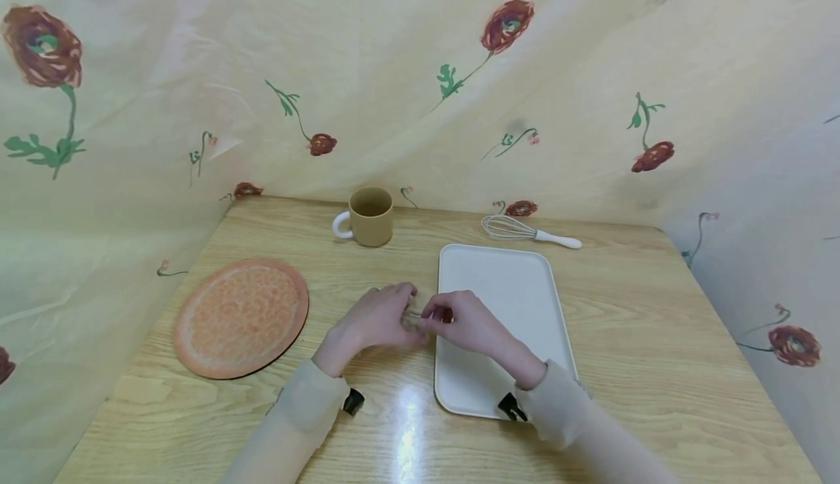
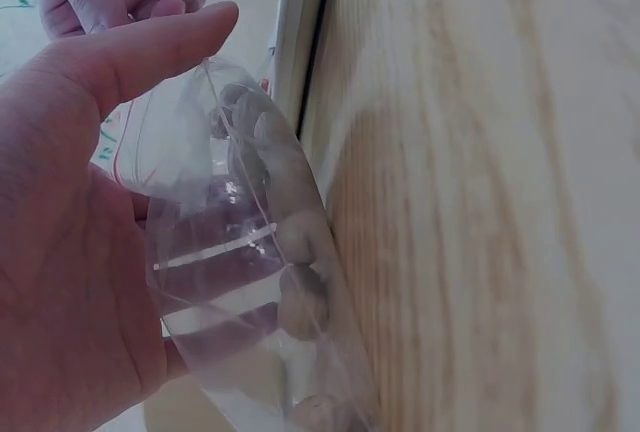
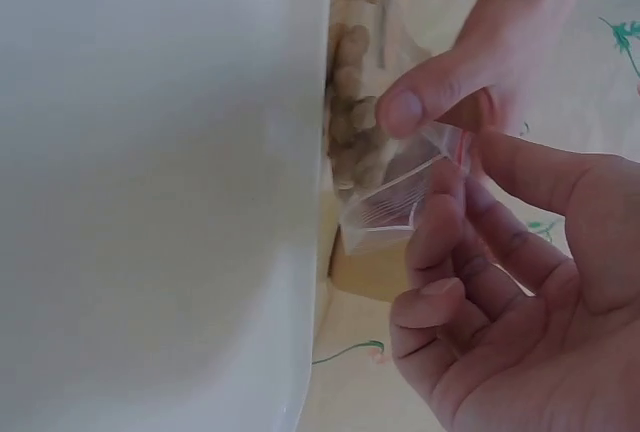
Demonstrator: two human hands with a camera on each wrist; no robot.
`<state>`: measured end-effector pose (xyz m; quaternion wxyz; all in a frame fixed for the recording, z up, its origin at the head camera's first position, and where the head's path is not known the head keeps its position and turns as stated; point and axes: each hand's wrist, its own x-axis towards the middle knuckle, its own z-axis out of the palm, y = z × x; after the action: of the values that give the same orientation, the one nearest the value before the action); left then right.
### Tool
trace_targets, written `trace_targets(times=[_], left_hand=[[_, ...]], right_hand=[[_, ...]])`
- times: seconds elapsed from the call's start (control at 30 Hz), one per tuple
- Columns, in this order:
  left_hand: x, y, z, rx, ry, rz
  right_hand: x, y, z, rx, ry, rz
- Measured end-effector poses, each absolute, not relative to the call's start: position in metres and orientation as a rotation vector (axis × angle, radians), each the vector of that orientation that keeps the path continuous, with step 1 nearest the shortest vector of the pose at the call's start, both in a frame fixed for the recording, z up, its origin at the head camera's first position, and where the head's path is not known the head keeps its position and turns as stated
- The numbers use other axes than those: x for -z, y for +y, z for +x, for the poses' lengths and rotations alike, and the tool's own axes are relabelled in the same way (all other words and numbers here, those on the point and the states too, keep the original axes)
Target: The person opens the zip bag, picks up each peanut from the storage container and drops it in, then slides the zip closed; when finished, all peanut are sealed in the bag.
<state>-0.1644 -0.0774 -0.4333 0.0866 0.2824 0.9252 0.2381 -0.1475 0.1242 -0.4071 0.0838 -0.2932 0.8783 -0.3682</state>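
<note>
In the left wrist view a clear zip bag [image 2: 215, 282] hangs low over the table with several brown, rounded, nut-like pieces [image 2: 303, 302] inside. My left hand [image 1: 377, 318] holds the bag, its thumb on the near side and fingers behind the plastic. Pinched between thumb and fingertips of my right hand [image 1: 469, 324] is the bag's top edge, by the red zip line in the right wrist view. Both hands meet at the left edge of a white rectangular tray [image 1: 505, 280], the right one partly over it. In the head view the hands hide most of the bag.
A round orange-pink patterned mat [image 1: 243, 316] lies at the left. Toward the back stand a tan mug [image 1: 372, 221] with a white handle and, farther right, a whisk [image 1: 518, 229] lying behind the tray. Flowered cloth [image 1: 394, 68] hangs behind the table.
</note>
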Motion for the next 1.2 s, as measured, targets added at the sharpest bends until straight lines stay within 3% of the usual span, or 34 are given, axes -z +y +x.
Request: trace_targets(times=[0.7, 1.2], left_hand=[[0.426, -0.106, -0.184, -1.153, 2.278, 0.811], [0.426, -0.120, -0.187, -1.270, 2.192, 0.792]], right_hand=[[0.412, 0.124, -0.149, 1.321, 2.575, -0.448], [0.423, 0.117, -0.148, 1.454, 2.442, -0.397]])
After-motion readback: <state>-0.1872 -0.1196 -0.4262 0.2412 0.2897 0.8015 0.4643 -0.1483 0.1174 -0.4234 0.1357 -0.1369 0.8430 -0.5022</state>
